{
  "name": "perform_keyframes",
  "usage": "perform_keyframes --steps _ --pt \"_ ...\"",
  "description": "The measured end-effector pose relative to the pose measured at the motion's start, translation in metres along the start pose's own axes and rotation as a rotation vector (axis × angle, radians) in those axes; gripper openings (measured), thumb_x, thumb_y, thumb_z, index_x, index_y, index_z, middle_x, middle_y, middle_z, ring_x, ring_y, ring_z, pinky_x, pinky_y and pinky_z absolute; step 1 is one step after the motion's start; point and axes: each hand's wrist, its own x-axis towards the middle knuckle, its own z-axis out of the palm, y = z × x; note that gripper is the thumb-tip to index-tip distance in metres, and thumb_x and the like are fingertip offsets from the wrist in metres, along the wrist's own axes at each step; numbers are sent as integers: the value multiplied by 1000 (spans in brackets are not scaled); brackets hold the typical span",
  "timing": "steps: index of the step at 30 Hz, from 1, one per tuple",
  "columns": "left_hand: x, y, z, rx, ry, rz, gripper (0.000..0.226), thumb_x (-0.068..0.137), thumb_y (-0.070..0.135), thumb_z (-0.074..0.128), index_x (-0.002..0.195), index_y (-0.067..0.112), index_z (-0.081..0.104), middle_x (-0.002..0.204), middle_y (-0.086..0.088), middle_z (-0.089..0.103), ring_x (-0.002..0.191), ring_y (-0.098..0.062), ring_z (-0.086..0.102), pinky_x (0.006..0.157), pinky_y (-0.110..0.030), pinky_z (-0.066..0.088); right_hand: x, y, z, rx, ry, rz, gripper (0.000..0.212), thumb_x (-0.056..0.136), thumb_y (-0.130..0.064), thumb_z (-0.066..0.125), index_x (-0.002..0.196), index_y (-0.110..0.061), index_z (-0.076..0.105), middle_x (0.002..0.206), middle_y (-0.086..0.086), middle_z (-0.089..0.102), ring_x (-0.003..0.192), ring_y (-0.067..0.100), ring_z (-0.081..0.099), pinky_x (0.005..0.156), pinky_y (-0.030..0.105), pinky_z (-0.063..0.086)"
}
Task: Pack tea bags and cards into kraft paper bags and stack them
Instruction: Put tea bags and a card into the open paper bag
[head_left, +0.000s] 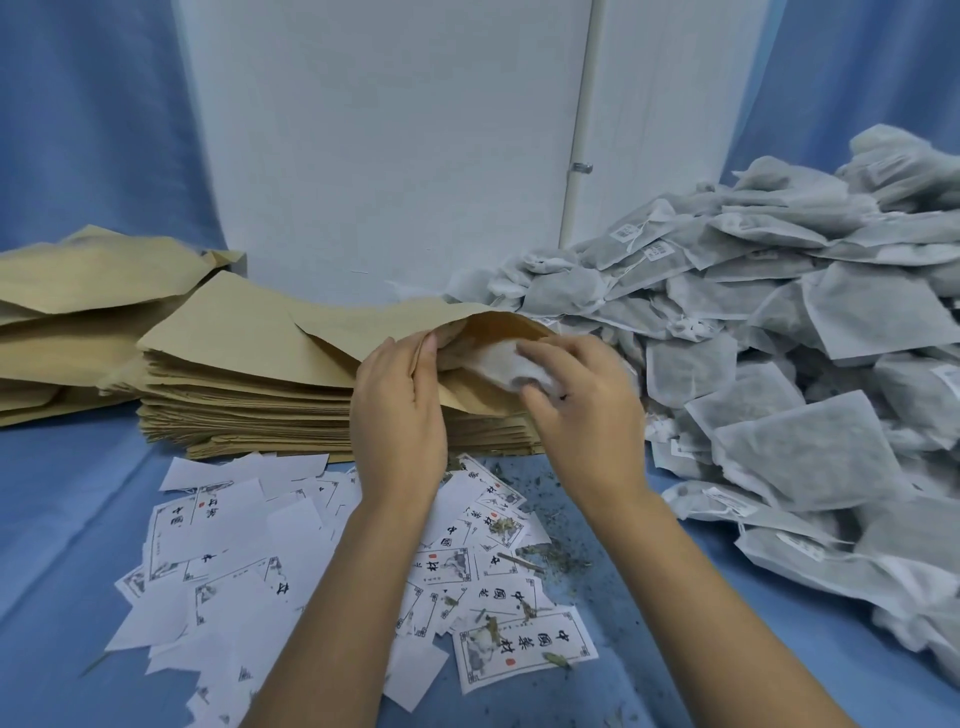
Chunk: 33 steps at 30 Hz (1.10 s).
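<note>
A kraft paper bag (363, 325) lies on top of a thick stack of flat kraft bags (249, 410), its mouth held open toward me. My left hand (397, 415) grips the near lip of that mouth. My right hand (582, 410) holds a white tea bag (498, 358), which sits partly inside the opening. A big heap of grey-white tea bags (779, 364) fills the right side. Printed white cards (249, 566) lie scattered on the blue cloth in front of the stack, under my forearms.
A second pile of kraft bags (78, 317) sits at the far left. Loose tea crumbs (550, 551) dot the blue cloth near the cards. A white panel (395, 145) stands behind the piles, with blue curtain on both sides.
</note>
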Motion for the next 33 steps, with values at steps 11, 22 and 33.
perform_keyframes --steps 11,22,33 --pt "-12 15 7 50 15 34 43 99 39 33 113 17 67 100 5 69 100 -16 54 81 -32 45 25 -8 27 -281 -305 214 14 92 -22 54 91 -9 51 96 15 65 90 36 59 63 32 28" --pt "-9 14 2 73 60 34 39 99 35 36 114 17 67 104 6 70 98 -17 59 71 -11 28 62 -28 55 -89 -739 147 37 93 -10 43 59 -19 30 62 -2 37 57 12 37 54 26 28" --pt "-5 10 -2 -14 42 -7 45 98 44 30 114 23 67 105 10 68 101 -12 56 76 -21 37 47 -29 50 190 -752 200 23 94 -22 43 83 -16 62 98 11 67 96 33 57 83 39 46"
